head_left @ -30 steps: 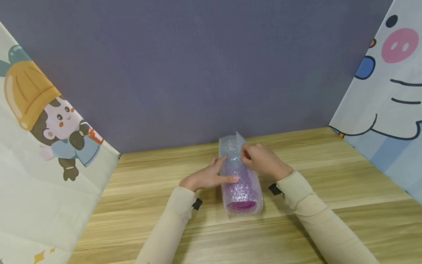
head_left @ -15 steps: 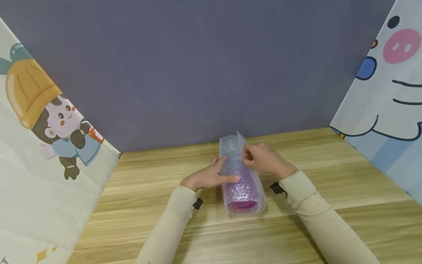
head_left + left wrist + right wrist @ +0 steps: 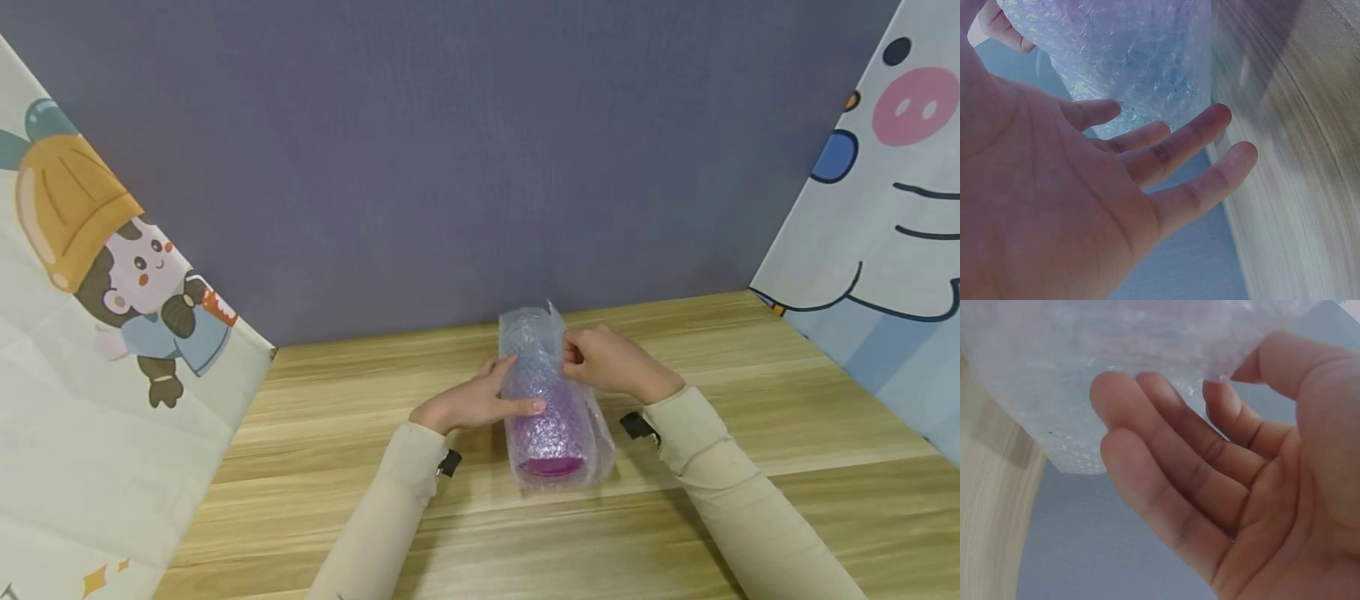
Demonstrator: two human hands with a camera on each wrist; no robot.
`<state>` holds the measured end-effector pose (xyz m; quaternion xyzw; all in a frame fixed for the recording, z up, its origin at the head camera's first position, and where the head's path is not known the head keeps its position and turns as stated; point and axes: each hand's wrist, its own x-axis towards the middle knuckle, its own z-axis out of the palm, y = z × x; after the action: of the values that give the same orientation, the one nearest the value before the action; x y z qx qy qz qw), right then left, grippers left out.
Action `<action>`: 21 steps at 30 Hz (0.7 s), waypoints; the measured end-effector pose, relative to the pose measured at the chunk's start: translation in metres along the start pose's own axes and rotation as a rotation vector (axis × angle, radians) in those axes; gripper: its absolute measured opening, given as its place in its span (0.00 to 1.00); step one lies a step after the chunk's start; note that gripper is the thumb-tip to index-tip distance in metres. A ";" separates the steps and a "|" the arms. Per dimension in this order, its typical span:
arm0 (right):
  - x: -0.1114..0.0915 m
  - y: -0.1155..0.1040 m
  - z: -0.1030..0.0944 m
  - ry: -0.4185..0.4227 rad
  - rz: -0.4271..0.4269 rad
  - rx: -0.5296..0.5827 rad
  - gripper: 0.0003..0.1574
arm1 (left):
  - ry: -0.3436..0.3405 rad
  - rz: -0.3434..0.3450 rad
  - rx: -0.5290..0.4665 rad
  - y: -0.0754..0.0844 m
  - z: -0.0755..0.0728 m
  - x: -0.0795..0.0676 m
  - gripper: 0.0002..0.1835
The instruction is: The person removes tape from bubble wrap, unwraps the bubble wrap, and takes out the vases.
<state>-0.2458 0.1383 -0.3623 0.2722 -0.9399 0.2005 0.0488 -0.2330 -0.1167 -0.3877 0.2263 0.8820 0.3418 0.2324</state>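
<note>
Bubble wrap (image 3: 536, 342) surrounds a cylinder-shaped thing (image 3: 551, 465), purple at its near end and bluish toward the far end, lying on the wooden table. My left hand (image 3: 480, 400) steadies the bundle from its left side, thumb laid across the top and the other fingers fairly straight along the side. Between thumb and index finger, my right hand (image 3: 611, 360) pinches the loose edge of the bubble wrap on the right side. In the right wrist view the sheet hangs from that pinch, over the curved fingers (image 3: 1166, 447). What the wrapped thing is stays blurred by the bubbles.
The wooden table (image 3: 337, 475) meets a grey-blue panel (image 3: 480, 167) just beyond the bundle. Side panels with cartoon prints stand at the left (image 3: 90, 375) and right (image 3: 892, 250). A small black clip (image 3: 637, 425) sits at the right cuff.
My right hand has moved slightly to the right, drawing the bubble wrap's loose edge away from the bundle. The flap now spreads wider at the near right. The left hand stays in place.
</note>
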 end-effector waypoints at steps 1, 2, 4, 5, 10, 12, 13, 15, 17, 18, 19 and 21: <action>0.000 0.000 -0.001 -0.001 0.004 -0.004 0.11 | -0.001 0.000 -0.003 0.000 0.000 0.000 0.67; 0.000 0.001 -0.001 0.000 0.007 -0.008 0.11 | -0.001 0.000 -0.006 0.000 0.000 0.000 0.67; 0.000 0.002 -0.002 -0.002 0.014 -0.012 0.11 | -0.003 0.001 -0.013 -0.001 0.000 0.001 0.67; -0.001 0.002 -0.003 -0.003 0.017 -0.010 0.10 | -0.003 0.001 -0.016 -0.001 0.000 0.001 0.67; 0.001 0.010 -0.010 -0.018 0.028 0.035 0.09 | 0.002 -0.006 -0.019 0.000 -0.001 0.005 0.66; 0.002 0.013 -0.013 -0.025 0.033 0.046 0.09 | 0.004 -0.010 -0.018 0.002 -0.001 0.007 0.66; 0.002 0.015 -0.014 -0.028 0.035 0.046 0.09 | 0.005 -0.012 -0.016 0.002 -0.002 0.007 0.66; 0.003 0.019 -0.017 -0.034 0.038 0.043 0.09 | 0.007 -0.017 -0.014 0.003 -0.002 0.009 0.65; 0.004 0.022 -0.020 -0.042 0.040 0.040 0.09 | 0.008 -0.022 -0.013 0.004 -0.002 0.010 0.65; 0.004 0.023 -0.021 -0.046 0.040 0.039 0.09 | 0.009 -0.026 -0.011 0.005 -0.003 0.011 0.65; 0.005 0.025 -0.022 -0.049 0.039 0.037 0.09 | 0.011 -0.027 -0.009 0.005 -0.003 0.012 0.66; 0.006 0.028 -0.025 -0.059 0.037 0.040 0.09 | 0.019 -0.027 -0.005 0.005 -0.003 0.014 0.66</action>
<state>-0.2657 0.1670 -0.3481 0.2613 -0.9416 0.2120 0.0121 -0.2445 -0.1072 -0.3858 0.2106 0.8863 0.3430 0.2290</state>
